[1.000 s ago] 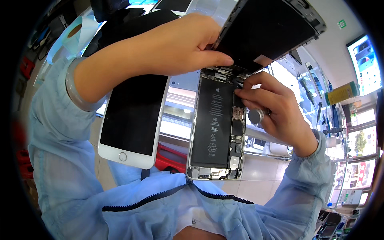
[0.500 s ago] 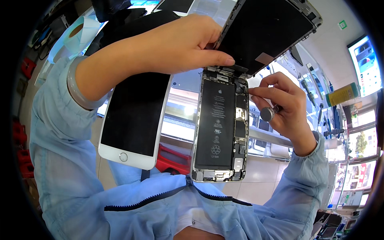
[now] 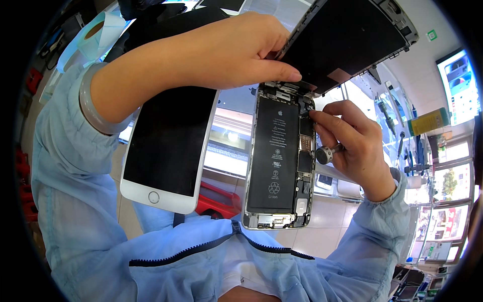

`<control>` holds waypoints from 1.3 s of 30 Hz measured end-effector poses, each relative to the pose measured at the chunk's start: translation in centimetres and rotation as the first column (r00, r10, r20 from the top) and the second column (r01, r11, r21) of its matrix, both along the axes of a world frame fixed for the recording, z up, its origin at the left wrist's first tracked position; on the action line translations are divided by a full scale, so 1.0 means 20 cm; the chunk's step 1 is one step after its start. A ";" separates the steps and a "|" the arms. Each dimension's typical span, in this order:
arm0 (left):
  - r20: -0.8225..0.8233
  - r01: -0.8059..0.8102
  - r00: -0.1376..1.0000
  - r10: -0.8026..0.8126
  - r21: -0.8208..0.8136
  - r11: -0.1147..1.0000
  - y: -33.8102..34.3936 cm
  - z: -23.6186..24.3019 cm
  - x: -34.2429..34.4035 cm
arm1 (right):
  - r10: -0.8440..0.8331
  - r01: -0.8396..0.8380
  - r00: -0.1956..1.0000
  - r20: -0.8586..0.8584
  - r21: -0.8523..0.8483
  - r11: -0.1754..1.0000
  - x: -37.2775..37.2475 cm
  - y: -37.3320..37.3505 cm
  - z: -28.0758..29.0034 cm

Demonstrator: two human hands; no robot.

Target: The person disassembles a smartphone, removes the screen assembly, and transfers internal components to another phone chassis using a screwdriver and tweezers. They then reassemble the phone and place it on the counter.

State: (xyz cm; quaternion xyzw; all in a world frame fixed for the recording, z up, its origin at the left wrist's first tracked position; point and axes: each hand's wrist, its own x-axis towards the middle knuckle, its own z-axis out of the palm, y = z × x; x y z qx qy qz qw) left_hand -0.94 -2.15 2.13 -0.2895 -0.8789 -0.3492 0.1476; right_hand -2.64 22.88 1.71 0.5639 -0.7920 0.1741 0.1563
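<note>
An opened smartphone shows its insides, with a long black battery beside a narrow circuit board. Its screen panel is lifted and tilted away at the far end, the dark inner side towards me. My left hand is closed on this panel's near left edge, thumb lying along it. My right hand grips a small screwdriver, whose round metal end sticks out from the palm. Its fingertips touch the upper right edge of the open phone and hide what lies under them. A white phone with a dark screen lies left, below my forearm.
A roll of pale tape stands at the far left. On the right are a yellow-green bottle, several slim tools and a lit screen. A red stool shows below the counter.
My left hand and the lifted screen panel have shifted slightly right. My right fingertips have moved in over the open phone's edge, and the screwdriver's end has tilted and moved left.
</note>
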 end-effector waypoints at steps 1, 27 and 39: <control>0.004 0.003 1.000 -0.003 0.001 1.000 0.00 0.00 0.00 | 0.004 -0.004 1.000 -0.008 -0.004 1.000 0.00 0.00 0.00; 0.041 0.058 0.997 -0.059 0.026 0.998 -0.01 0.00 0.01 | 0.037 -0.035 0.995 -0.088 0.030 0.999 -0.03 -0.02 0.01; 0.045 0.061 0.997 -0.062 0.034 0.998 0.00 0.00 0.01 | -0.005 0.042 0.973 -0.230 0.157 0.987 0.03 -0.04 0.03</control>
